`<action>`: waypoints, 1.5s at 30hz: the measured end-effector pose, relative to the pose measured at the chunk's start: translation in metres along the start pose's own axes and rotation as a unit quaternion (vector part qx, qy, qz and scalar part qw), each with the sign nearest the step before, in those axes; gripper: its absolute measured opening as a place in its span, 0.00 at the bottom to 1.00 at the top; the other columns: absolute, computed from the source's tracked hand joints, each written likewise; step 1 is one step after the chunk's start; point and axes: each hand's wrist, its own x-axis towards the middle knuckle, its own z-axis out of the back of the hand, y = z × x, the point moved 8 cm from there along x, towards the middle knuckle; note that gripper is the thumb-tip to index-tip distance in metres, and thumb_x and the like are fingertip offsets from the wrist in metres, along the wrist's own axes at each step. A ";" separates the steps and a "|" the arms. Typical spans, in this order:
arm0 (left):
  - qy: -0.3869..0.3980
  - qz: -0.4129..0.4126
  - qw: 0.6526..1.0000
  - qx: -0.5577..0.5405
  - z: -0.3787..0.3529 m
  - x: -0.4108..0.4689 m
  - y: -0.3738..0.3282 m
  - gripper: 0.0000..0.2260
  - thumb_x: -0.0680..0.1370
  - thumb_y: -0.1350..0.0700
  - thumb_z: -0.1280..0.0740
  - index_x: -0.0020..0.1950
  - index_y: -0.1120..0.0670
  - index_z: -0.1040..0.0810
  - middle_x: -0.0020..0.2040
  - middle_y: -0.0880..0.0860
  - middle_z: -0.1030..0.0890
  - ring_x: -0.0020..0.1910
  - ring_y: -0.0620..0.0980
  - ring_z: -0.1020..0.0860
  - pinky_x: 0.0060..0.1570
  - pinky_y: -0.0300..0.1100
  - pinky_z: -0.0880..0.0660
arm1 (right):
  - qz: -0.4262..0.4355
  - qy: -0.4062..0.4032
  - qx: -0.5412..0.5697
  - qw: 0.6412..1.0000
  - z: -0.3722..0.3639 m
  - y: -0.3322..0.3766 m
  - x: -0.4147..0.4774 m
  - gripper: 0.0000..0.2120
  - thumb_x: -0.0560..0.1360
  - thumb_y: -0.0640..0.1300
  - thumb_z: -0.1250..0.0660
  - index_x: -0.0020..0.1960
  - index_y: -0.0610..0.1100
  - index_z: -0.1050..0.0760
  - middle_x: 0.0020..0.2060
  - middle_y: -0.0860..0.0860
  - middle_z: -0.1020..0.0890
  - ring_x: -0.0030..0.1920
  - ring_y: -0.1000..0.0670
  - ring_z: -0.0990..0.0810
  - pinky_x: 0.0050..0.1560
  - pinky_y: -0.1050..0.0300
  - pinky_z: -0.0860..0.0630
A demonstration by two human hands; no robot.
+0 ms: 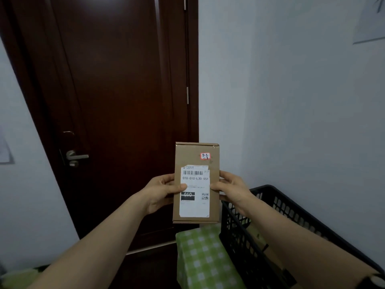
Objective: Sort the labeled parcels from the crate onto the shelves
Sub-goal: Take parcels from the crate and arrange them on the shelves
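Two bare forearms run back from the left hand (160, 191) and right hand (233, 190). Far behind the right hand, a blurred dark band (369, 279) crosses the arm.

your parcel (187, 155) matt brown cardboard, its label (194, 209) smooth white paper, crate (281, 195) black plastic, door (114, 80) glossy dark wood, handle (78, 157) dull metal

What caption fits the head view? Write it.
Left hand and right hand hold a labelled parcel before a dark door.

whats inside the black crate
Only brown cardboard, likely more parcels, shows inside the black crate. How many or their labels cannot be told: the right forearm and the crate's wall cover most of it.
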 end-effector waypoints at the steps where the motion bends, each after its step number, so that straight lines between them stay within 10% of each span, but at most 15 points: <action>1: -0.001 0.001 1.000 0.006 0.004 -0.001 0.000 0.17 0.72 0.67 0.29 0.59 0.57 0.23 0.53 0.57 0.17 0.52 0.56 0.19 0.56 0.54 0.24 | 0.000 0.005 0.002 1.000 -0.004 0.000 0.002 0.16 0.73 0.32 0.33 0.54 0.51 0.25 0.47 0.48 0.16 0.46 0.52 0.17 0.50 0.55 0.20; 25: -0.145 -0.017 0.989 0.035 0.143 -0.073 -0.022 0.21 0.70 0.64 0.27 0.62 0.56 0.24 0.49 0.54 0.15 0.52 0.54 0.18 0.59 0.57 0.25 | 0.022 0.116 0.048 0.992 -0.152 0.006 0.036 0.27 0.71 0.34 0.30 0.68 0.48 0.27 0.50 0.50 0.15 0.52 0.53 0.18 0.56 0.54 0.23; 35: -0.268 -0.046 0.962 0.022 0.218 -0.161 -0.034 0.18 0.72 0.62 0.27 0.61 0.55 0.23 0.47 0.53 0.15 0.46 0.50 0.16 0.45 0.46 0.20 | 0.030 0.219 0.085 0.972 -0.262 0.018 0.015 0.27 0.71 0.39 0.27 0.68 0.51 0.29 0.50 0.50 0.16 0.50 0.52 0.17 0.46 0.58 0.23; 45: -0.395 -0.034 0.918 0.012 0.279 -0.274 -0.015 0.22 0.69 0.58 0.24 0.62 0.52 0.23 0.50 0.51 0.15 0.52 0.52 0.18 0.55 0.53 0.23 | 0.032 0.348 0.093 0.932 -0.376 0.019 -0.036 0.25 0.71 0.38 0.28 0.66 0.49 0.28 0.50 0.48 0.16 0.50 0.50 0.18 0.46 0.57 0.23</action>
